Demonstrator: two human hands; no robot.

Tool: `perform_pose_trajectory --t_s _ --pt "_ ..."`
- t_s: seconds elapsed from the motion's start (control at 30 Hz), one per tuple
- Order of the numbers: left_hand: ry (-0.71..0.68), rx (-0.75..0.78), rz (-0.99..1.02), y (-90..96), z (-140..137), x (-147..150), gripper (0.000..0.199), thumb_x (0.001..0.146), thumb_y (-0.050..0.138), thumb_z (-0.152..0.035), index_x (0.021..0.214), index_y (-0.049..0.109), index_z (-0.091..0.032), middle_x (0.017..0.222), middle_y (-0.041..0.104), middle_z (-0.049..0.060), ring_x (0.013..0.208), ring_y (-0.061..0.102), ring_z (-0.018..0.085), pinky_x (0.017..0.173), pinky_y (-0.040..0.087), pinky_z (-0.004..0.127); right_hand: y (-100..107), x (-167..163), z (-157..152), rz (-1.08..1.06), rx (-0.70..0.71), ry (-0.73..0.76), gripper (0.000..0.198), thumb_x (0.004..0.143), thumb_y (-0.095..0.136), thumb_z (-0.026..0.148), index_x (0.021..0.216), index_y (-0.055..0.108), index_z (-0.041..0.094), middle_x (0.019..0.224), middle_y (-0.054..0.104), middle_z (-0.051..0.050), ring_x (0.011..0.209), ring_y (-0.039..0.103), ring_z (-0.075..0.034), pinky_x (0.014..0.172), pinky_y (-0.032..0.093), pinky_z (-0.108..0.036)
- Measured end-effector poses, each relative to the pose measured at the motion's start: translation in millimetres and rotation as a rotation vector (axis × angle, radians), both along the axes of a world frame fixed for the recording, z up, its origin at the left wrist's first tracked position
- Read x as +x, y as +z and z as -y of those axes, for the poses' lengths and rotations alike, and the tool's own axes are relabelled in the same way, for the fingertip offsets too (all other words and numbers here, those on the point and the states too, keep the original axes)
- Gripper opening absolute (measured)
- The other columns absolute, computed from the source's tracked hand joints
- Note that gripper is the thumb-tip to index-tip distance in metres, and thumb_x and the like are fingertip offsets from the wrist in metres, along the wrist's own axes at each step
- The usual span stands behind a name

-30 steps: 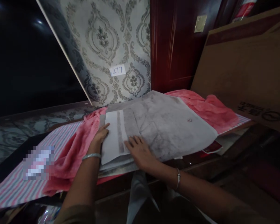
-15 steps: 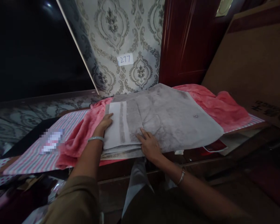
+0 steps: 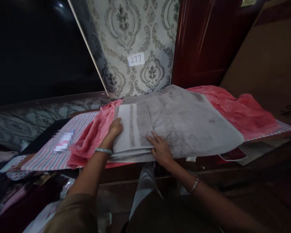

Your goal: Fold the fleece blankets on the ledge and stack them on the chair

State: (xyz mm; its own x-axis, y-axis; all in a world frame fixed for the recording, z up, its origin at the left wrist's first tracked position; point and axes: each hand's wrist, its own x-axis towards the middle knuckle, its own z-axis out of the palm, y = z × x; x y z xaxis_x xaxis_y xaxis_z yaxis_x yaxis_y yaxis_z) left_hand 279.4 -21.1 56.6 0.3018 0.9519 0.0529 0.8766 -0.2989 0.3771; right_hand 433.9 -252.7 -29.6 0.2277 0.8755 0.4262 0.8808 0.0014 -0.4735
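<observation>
A grey towel with white bands at its left end lies folded over a coral-pink fleece blanket. My left hand is closed around the towel's left edge, some of its fingers hidden from view. Farther right, my right hand rests on top of the towel near its front edge, its fingers spread over a crease. Several layers of the folded end show along the front, between my two hands.
A striped cloth covers the bench under the blanket. A large dark screen stands at the back left. On the patterned wall is a paper label reading 277. A big cardboard box leans at the right, beside a dark red door.
My left hand's fingers have curled in at the towel's left edge; before, the index finger stretched onto the white band. My right hand stays spread on the towel. The view has shifted slightly.
</observation>
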Motion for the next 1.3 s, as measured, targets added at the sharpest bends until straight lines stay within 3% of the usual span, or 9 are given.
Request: perform_pose_trajectory --t_s 0.37,0.67,0.77,0.87,1.0,1.07,1.13,1.2,1.3 --pt "-0.020 0.018 -0.203 3.6 19.7 -13.2 0.061 0.095 0.046 -0.021 0.155 0.036 -0.020 0.141 0.061 0.015 0.128 0.060 0.027 0.104 0.047 0.037 -12.3 7.0 2.1 0.036 0.172 0.131 0.063 0.075 0.051 0.001 0.134 0.064 0.022 0.156 0.043 -0.009 0.134 0.043 -0.030 0.111 0.040 -0.052" --pt "0.002 0.069 -0.280 -8.1 34.3 -15.1 0.058 0.098 0.036 -0.023 0.155 0.033 -0.023 0.139 0.060 0.018 0.119 0.064 0.030 0.095 0.050 0.042 -6.9 4.2 3.3 0.049 0.107 0.106 0.061 0.074 0.055 0.003 0.133 0.065 0.019 0.156 0.043 -0.012 0.136 0.042 -0.031 0.111 0.041 -0.052" --pt "-0.004 0.071 -0.306 -5.7 32.0 -15.6 0.055 0.098 0.035 -0.024 0.153 0.038 -0.023 0.137 0.061 0.017 0.116 0.065 0.029 0.093 0.051 0.041 0.6 4.5 0.6 0.057 0.101 0.116 0.064 0.074 0.056 0.006 0.136 0.062 0.019 0.159 0.040 -0.011 0.144 0.034 -0.031 0.115 0.036 -0.051" --pt "-0.027 0.058 -0.344 -1.0 26.0 -17.5 0.051 0.096 0.036 -0.023 0.146 0.048 -0.026 0.132 0.065 0.015 0.113 0.067 0.027 0.091 0.051 0.039 9.0 7.8 -0.2 0.091 0.056 0.209 0.073 0.074 0.053 0.006 0.146 0.053 0.018 0.162 0.035 -0.010 0.151 0.023 -0.028 0.120 0.028 -0.050" --pt "-0.038 0.060 -0.395 13.9 14.6 -15.0 0.044 0.092 0.043 -0.023 0.133 0.061 -0.024 0.121 0.070 0.014 0.109 0.068 0.028 0.091 0.052 0.038 19.5 13.7 3.2 0.087 -0.087 0.351 0.067 0.081 0.048 0.009 0.148 0.052 0.018 0.157 0.044 -0.008 0.152 0.024 -0.024 0.122 0.025 -0.050" --pt "-0.048 0.103 -0.406 23.7 9.8 -5.6 0.043 0.092 0.043 -0.027 0.129 0.064 -0.018 0.127 0.066 0.019 0.115 0.064 0.032 0.096 0.050 0.043 27.5 14.8 2.4 0.064 -0.087 0.359 0.060 0.086 0.049 0.014 0.146 0.054 0.021 0.154 0.048 -0.007 0.151 0.028 -0.024 0.122 0.023 -0.051" --pt "-0.097 0.160 -0.400 30.7 6.6 9.8 0.049 0.095 0.042 -0.034 0.138 0.058 -0.017 0.144 0.054 0.021 0.131 0.054 0.034 0.105 0.045 0.046 37.7 13.9 -3.2 0.058 -0.041 0.342 0.053 0.092 0.049 0.021 0.144 0.055 0.023 0.151 0.051 -0.007 0.149 0.032 -0.024 0.123 0.020 -0.052" --pt "-0.190 0.210 -0.384 31.1 4.6 27.1 0.057 0.097 0.040 -0.041 0.151 0.043 -0.022 0.161 0.036 0.014 0.148 0.035 0.030 0.117 0.034 0.045 46.7 11.7 -13.4 0.073 0.006 0.322 0.052 0.096 0.049 0.028 0.148 0.051 0.023 0.155 0.046 -0.009 0.150 0.030 -0.024 0.124 0.018 -0.052" --pt "-0.301 0.221 -0.380 15.8 2.0 44.3 0.062 0.099 0.035 -0.047 0.158 0.030 -0.028 0.169 0.018 0.005 0.156 0.012 0.029 0.124 0.016 0.053 48.1 8.6 -30.6 0.102 -0.015 0.339 0.059 0.096 0.054 0.039 0.153 0.044 0.025 0.163 0.034 -0.008 0.153 0.021 -0.027 0.124 0.016 -0.054"
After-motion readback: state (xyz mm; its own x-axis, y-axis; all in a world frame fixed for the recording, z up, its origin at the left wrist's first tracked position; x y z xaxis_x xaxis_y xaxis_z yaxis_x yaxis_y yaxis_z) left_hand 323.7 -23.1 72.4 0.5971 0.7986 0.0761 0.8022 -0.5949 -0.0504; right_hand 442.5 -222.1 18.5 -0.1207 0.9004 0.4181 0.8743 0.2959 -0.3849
